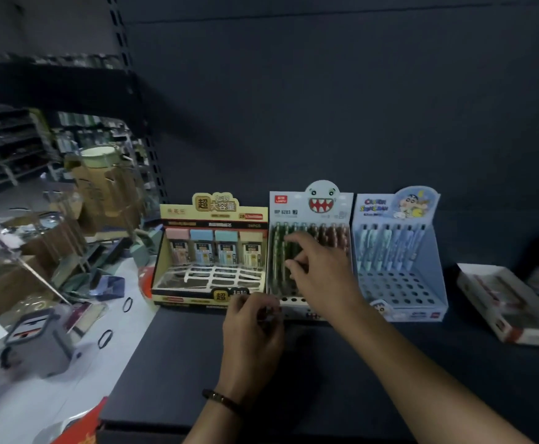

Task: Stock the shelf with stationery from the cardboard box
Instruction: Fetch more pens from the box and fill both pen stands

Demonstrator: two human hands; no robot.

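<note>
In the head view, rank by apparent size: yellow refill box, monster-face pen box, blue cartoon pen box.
1. Yellow refill box, widest.
2-3. Blue cartoon pen box and monster-face pen box: too alike to rank.

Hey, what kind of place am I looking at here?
Probably a stationery shop or stockroom: three display boxes of pens and leads stand on a dark shelf, a slotted upright rises at left, and stocked racks show beyond it.

Bare forearms; dark, perhaps beaded, bracelet on left wrist.
</note>
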